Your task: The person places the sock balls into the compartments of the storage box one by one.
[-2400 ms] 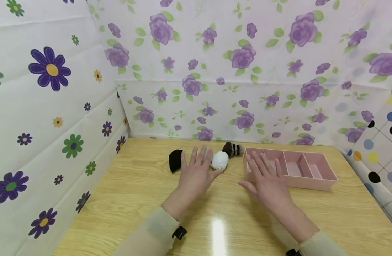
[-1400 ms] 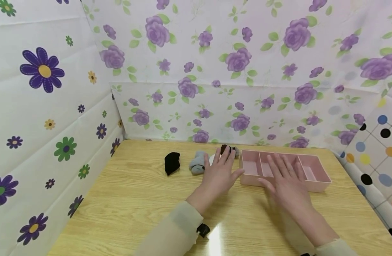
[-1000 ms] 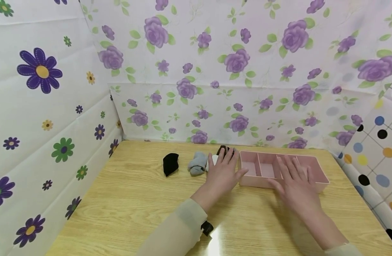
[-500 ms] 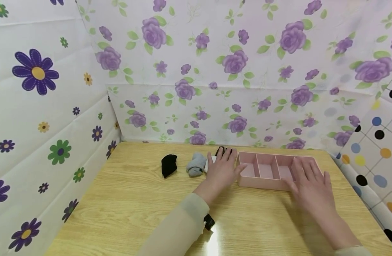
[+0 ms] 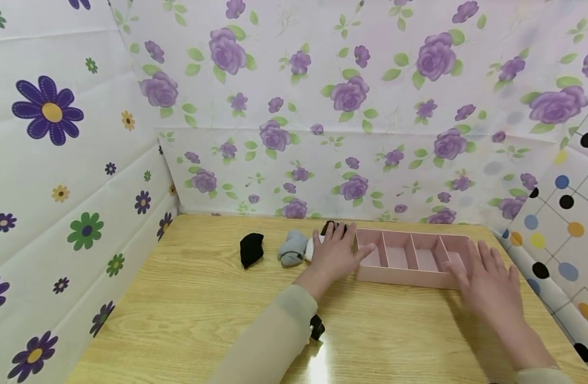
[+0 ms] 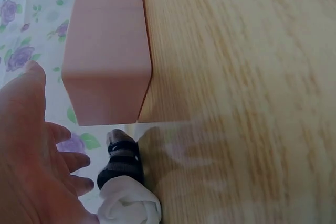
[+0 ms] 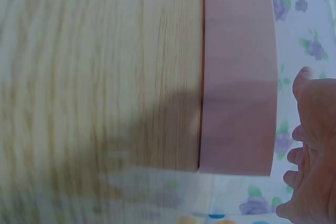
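Note:
A pink box (image 5: 404, 276) with several compartments in a row stands on the wooden table. Spread over its left end is my left hand (image 5: 334, 253), fingers extended and holding nothing. Partly behind that hand lie a white balled sock (image 5: 310, 249) and a dark striped sock (image 5: 327, 228); the left wrist view shows the white sock (image 6: 128, 200) and the striped sock (image 6: 122, 162) end to end. Further left are a grey balled sock (image 5: 293, 248) and a black sock (image 5: 252, 249). At the box's right end my right hand (image 5: 493, 282) hovers with loose fingers, grasping nothing.
The wooden table (image 5: 188, 320) extends in front of the box and socks. A flowered cloth wall (image 5: 255, 160) rises at the back edge, a daisy-patterned one (image 5: 102, 176) on the left, and a dotted cloth (image 5: 563, 229) on the right.
Both hands have moved right from over the socks and the box's left part. The right hand has passed along the box to its right end; the left has stopped at its left end.

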`<action>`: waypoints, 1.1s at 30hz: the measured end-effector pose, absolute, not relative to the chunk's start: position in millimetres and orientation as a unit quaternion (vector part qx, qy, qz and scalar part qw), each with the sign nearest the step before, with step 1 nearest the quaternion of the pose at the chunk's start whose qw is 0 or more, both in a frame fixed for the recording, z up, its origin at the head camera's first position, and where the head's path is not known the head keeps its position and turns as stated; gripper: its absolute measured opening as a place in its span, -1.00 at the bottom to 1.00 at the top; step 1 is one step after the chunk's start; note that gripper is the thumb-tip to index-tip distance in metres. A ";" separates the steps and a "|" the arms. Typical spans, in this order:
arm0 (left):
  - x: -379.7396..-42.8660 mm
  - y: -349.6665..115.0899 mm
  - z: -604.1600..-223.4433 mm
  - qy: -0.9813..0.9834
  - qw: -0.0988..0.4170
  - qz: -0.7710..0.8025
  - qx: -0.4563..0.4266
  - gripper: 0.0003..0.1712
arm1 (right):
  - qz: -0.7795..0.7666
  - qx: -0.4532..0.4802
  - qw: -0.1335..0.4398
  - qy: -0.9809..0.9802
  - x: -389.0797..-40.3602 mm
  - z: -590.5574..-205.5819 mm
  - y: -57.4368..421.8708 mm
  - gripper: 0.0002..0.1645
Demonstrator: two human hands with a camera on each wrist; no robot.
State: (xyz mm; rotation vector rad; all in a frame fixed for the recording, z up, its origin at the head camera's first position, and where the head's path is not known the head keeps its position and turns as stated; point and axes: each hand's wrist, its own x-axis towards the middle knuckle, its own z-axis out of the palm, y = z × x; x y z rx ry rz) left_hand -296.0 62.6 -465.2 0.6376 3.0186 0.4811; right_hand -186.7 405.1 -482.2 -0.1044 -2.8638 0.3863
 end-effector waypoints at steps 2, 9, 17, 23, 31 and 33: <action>-296.1 61.6 -466.1 0.968 0.014 0.152 0.200 0.15 | 0.137 -0.044 0.119 -0.982 -187.4 -482.0 409.1 0.05; -296.3 59.8 -470.3 0.971 0.014 0.130 0.199 0.11 | 0.152 -0.052 0.098 -0.982 -187.7 -487.0 419.4 0.09; -293.8 58.3 -468.2 0.971 0.014 0.135 0.196 0.06 | 0.170 -0.038 0.065 -0.982 -190.5 -490.2 419.8 0.11; -294.2 52.7 -467.7 0.972 0.005 0.134 0.192 0.03 | 0.174 -0.034 0.058 -0.983 -192.6 -491.0 414.0 0.12; -298.5 44.1 -470.7 0.972 0.004 0.148 0.181 -0.02 | 0.184 -0.042 0.060 -0.980 -197.3 -492.5 401.2 0.13; -298.4 41.6 -470.7 0.972 0.003 0.154 0.180 -0.03 | 0.184 -0.040 0.062 -0.980 -198.8 -493.5 398.3 0.13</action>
